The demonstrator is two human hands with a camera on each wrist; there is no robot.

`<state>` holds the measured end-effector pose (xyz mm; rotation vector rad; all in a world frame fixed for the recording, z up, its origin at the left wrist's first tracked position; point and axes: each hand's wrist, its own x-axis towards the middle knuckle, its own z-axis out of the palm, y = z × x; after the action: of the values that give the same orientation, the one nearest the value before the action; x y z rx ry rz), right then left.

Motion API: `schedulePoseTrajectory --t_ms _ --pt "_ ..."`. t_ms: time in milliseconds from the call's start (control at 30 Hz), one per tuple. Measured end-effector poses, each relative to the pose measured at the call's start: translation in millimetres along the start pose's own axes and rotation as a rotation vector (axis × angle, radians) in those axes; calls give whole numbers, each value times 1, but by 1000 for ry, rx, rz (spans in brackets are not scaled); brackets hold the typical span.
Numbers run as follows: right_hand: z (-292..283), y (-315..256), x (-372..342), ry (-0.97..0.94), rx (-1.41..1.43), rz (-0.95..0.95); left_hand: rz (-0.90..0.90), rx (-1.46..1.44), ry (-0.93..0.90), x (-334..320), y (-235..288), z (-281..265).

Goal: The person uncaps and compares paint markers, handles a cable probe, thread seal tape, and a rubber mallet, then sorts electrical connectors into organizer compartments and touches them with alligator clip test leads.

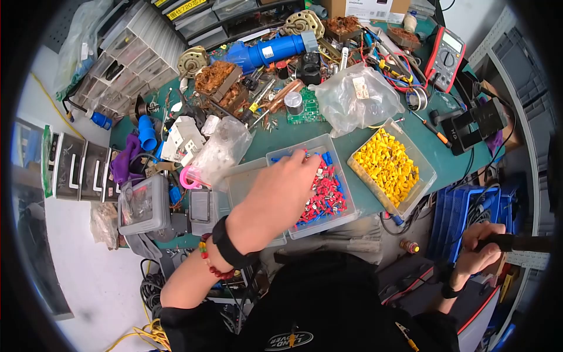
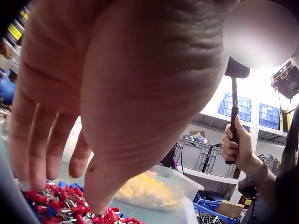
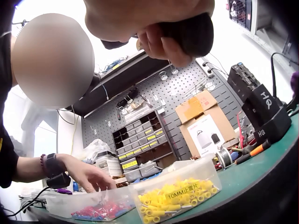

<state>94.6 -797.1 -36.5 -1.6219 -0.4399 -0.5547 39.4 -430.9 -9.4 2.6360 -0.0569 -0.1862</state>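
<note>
My left hand [image 1: 280,190] reaches into a clear plastic bin [image 1: 345,167] of small red and blue insulated crimp terminals [image 1: 324,198]. In the left wrist view its fingers hang fairly straight, with fingertips and thumb down at the terminals. Beside that bin stands another clear bin [image 1: 431,176], filled with yellow crimp terminals [image 1: 384,167]. Off to the right, away from the table, my right hand [image 1: 482,249] grips a hammer by its black handle. The left wrist view shows that hammer [image 2: 235,95] upright, its dark head at the top.
A crumpled plastic bag [image 1: 358,97], a green circuit board [image 1: 306,108] and a blue cylinder [image 1: 267,54] lie behind the bins. A red multimeter [image 1: 447,58] and black stand [image 1: 475,124] sit at the right. Drawer cabinets [image 1: 126,67] border the left.
</note>
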Motion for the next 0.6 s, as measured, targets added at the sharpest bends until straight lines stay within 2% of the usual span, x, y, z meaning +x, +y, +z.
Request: schedulePoseTrajectory --t_ms 100,167,233,433,500,600 --pt "-7 17 -16 -45 -40 5 4 81 16 -4 -5 20" --pt "-11 18 -31 16 -239 76 28 104 80 -2 -4 25" --pt "-22 21 -36 5 -354 191 41 67 65 1 -6 27" --pt "-33 21 -39 -31 -285 307 87 3 95 13 -21 34" --pt "-25 25 -53 -8 -184 411 81 -1 83 17 -22 32" --pt "-16 27 -64 -25 -60 409 75 -90 40 18 -25 24"
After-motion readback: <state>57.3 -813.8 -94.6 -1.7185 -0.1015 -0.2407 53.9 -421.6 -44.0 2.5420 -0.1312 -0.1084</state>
